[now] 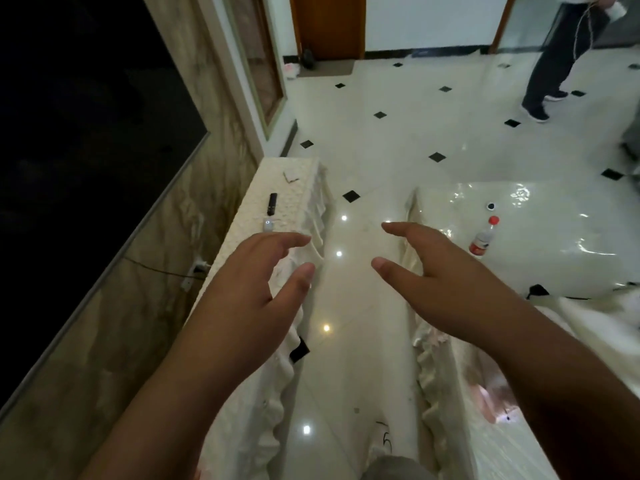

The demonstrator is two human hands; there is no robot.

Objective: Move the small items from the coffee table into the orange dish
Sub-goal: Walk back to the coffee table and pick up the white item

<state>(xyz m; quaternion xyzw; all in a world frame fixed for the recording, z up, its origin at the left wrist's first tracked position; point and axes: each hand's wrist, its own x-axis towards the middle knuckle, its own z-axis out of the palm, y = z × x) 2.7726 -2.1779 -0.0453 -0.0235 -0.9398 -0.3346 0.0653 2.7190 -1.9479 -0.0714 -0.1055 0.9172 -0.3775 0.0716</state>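
Observation:
My left hand (252,271) and my right hand (436,271) are held out in front of me over the floor gap, fingers apart, holding nothing. To the right is the coffee table (554,265) under a glossy clear cover. On it lie a plastic bottle with a red cap (483,237) on its side and a small dark round item (490,205). No orange dish is in view.
A long cabinet with a white lace cloth (287,188) runs along the left wall, carrying a black remote (272,203), a small white device (268,224) and a scrap of paper (290,176). A person (561,53) stands at the far right on the tiled floor.

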